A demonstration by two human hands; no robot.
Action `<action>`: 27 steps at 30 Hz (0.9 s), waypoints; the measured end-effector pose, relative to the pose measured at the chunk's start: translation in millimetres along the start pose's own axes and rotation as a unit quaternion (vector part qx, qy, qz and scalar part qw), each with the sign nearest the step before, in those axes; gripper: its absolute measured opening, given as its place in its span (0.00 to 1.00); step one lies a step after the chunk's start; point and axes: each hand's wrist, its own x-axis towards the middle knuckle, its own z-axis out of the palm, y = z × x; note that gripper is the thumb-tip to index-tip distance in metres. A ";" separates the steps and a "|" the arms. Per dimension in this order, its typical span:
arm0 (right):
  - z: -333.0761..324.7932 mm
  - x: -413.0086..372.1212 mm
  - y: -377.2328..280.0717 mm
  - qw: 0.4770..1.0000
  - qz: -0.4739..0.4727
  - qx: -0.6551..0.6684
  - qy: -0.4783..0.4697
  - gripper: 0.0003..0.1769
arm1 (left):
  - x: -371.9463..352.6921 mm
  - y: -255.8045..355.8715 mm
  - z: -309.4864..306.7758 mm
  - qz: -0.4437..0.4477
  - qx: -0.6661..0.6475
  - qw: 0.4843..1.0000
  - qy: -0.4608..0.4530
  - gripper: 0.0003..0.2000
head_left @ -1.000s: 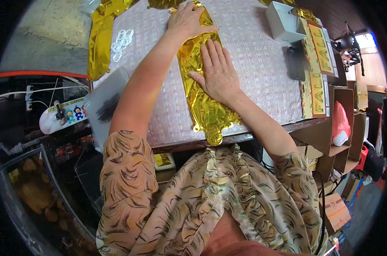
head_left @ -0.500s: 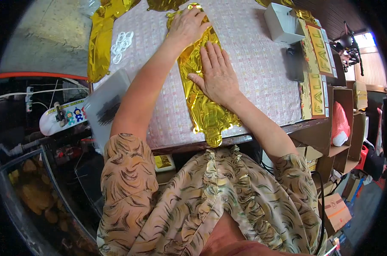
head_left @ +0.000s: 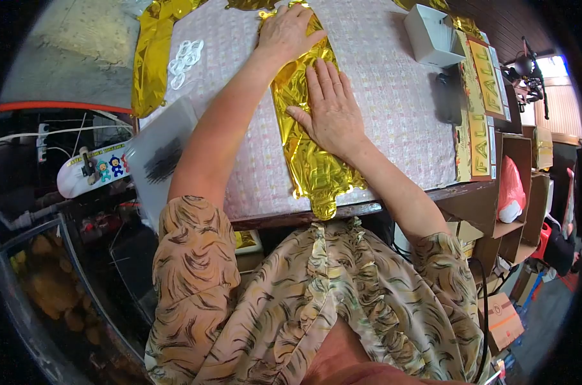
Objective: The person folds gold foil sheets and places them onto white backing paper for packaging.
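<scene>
A flat gold foil balloon (head_left: 318,165) lies lengthwise on the cloth-covered table, its narrow tail hanging at the near edge. My left hand (head_left: 284,33) rests palm down on the balloon's far end, fingers spread and bent slightly over it. Nearer to me, my right hand (head_left: 332,109) presses flat on the balloon's middle, fingers stretched out and thumb apart. Both hands touch the foil without gripping it. Parts of the balloon under the palms are hidden.
More gold foil (head_left: 151,67) lies at the table's left edge, beside white ribbon loops (head_left: 185,61). A clear plastic bag (head_left: 162,154) hangs at the left corner. On the right are a white box of cards (head_left: 429,35), a dark object (head_left: 448,96) and "FALL" packages (head_left: 480,144).
Both hands stay on the balloon in nearly the same pose. The view has shifted slightly, and the left hand sits a little closer to the far end.
</scene>
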 end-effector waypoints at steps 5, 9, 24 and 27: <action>-0.1 -0.2 0.2 1.000 -0.006 -0.004 0.007 0.48 | -4.2 9.8 -17.2 -0.006 0.011 1.000 0.027 0.28; 1.1 -0.6 0.3 1.000 -0.012 -0.013 0.011 0.48 | 12.0 13.4 -53.8 -0.021 -0.042 0.996 -0.075 0.30; 6.1 -1.4 2.8 0.999 -0.016 0.006 0.033 0.47 | -42.3 -92.3 -55.0 -0.164 -0.237 0.956 -0.057 0.21; 7.0 -1.4 2.1 1.000 -0.016 0.002 0.026 0.48 | -49.3 -79.8 -59.4 -0.203 -0.230 0.944 -0.123 0.19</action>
